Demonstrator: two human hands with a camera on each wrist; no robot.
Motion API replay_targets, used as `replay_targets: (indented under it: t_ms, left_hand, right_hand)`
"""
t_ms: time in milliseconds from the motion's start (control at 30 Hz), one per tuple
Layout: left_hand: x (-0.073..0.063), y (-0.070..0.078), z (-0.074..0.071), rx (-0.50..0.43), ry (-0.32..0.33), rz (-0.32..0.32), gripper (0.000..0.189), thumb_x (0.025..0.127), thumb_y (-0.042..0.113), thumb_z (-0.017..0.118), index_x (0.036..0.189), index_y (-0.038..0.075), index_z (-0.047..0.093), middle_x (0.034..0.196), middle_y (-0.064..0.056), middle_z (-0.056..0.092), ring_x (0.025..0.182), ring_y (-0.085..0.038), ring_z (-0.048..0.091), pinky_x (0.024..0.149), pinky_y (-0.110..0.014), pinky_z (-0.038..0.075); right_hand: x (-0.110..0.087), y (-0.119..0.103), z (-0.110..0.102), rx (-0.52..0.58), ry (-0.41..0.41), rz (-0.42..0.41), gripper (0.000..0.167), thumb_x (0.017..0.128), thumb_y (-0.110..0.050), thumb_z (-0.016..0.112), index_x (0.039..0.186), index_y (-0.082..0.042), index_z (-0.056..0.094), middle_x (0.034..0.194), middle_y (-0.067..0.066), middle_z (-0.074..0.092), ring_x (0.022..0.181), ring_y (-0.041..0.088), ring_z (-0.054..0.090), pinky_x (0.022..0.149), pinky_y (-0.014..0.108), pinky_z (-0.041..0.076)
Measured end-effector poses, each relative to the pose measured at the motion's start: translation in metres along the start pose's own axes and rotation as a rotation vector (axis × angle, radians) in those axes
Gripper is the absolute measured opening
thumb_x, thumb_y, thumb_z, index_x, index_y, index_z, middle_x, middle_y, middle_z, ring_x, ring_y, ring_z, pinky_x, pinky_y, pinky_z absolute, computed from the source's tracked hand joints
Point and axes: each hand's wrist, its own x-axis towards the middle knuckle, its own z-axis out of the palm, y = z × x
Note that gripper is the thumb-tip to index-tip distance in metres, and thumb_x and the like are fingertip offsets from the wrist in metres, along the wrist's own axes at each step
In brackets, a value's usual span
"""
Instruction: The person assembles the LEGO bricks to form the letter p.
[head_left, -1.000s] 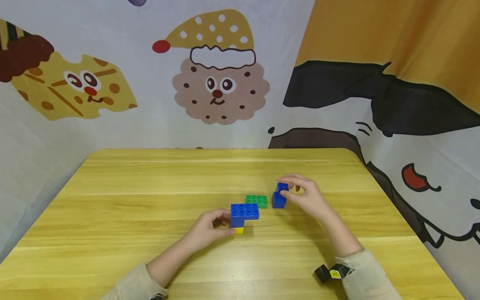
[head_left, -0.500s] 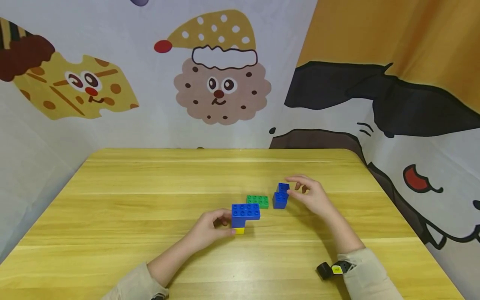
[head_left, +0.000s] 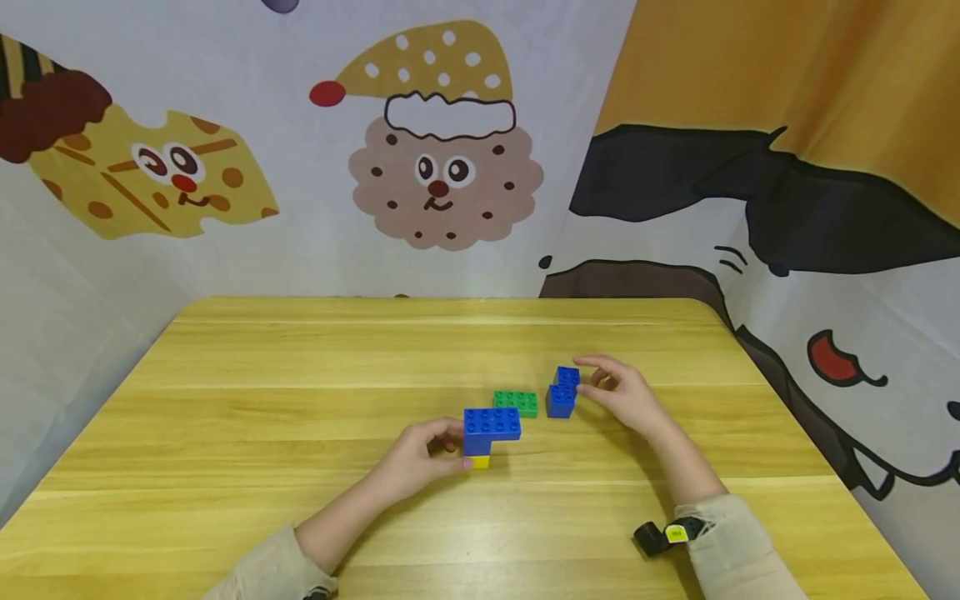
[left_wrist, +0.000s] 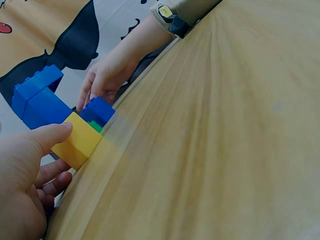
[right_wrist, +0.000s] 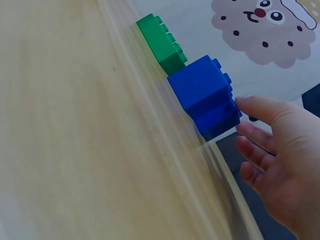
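My left hand (head_left: 420, 458) holds a small stack by its yellow bottom brick (left_wrist: 77, 142), thumb on one side and fingers curled at the other. Above the yellow sits a blue brick (head_left: 477, 447), topped by a longer blue brick (head_left: 492, 423) that overhangs to the right. Two blue bricks (right_wrist: 200, 82) stand close together farther right, one in front of the other. Beside them is my right hand (head_left: 618, 392), fingers loosely bent and spread, with the thumb tip at the rear brick's edge. Whether the thumb touches it, I cannot tell.
A green brick (head_left: 515, 405) lies flat behind the held stack, just left of the blue pair. Everything rests on a wooden table (head_left: 337, 350). A cartoon-printed cloth (head_left: 300, 183) hangs beyond its far edge. A black wrist device (head_left: 667, 536) sits at the right sleeve.
My right fingers have come off the rear blue brick, and the hand has drawn slightly right. The left hand and its stack stay in place.
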Motion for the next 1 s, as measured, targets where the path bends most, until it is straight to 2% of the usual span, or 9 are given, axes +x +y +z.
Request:
replay_targets:
  t_ms: [333,567,700,900,1000]
  left_hand:
    - [0.0,0.001,0.0,0.002,0.0,-0.007,0.035,0.088,0.015,0.08,0.121,0.006,0.07,0.107,-0.002,0.071,0.095,-0.021,0.056,0.082,-0.028,0.049]
    - [0.0,0.001,0.0,-0.001,-0.002,-0.013,0.036,0.088,0.015,0.08,0.121,0.007,0.07,0.108,-0.002,0.071,0.095,-0.021,0.056,0.084,-0.029,0.049]
    - [0.0,0.001,0.0,0.001,-0.001,-0.014,0.036,0.088,0.016,0.08,0.121,0.007,0.07,0.109,-0.002,0.071,0.096,-0.021,0.057,0.084,-0.029,0.049]
    - [0.0,0.0,0.001,0.006,0.003,-0.018,0.035,0.088,0.016,0.081,0.12,0.007,0.07,0.108,-0.001,0.071,0.096,-0.021,0.056,0.084,-0.029,0.048]
    - [0.0,0.0,0.0,0.008,0.004,-0.015,0.035,0.087,0.016,0.081,0.119,0.007,0.07,0.107,-0.001,0.071,0.095,-0.021,0.057,0.083,-0.029,0.048]
  right_hand:
    - [-0.001,0.007,0.003,0.009,-0.026,0.033,0.043,0.093,-0.005,0.072,0.135,-0.002,0.062,0.122,0.017,0.066,0.093,0.023,0.059,0.071,0.028,0.051]
    - [-0.002,0.011,0.005,0.006,-0.02,0.048,0.042,0.093,-0.006,0.072,0.134,0.0,0.062,0.111,0.017,0.067,0.092,0.02,0.059,0.072,0.029,0.05]
    - [-0.002,0.011,0.006,0.006,-0.013,0.05,0.041,0.094,-0.007,0.072,0.134,0.0,0.062,0.111,0.017,0.067,0.092,0.021,0.058,0.073,0.029,0.05]
    - [-0.002,0.008,0.007,0.003,-0.009,0.083,0.04,0.094,-0.008,0.072,0.133,-0.003,0.064,0.113,0.015,0.067,0.093,0.024,0.059,0.071,0.03,0.05]
    - [-0.003,0.006,0.008,0.003,-0.012,0.091,0.041,0.094,-0.008,0.071,0.134,-0.003,0.063,0.106,0.014,0.068,0.09,0.024,0.059,0.066,0.03,0.049]
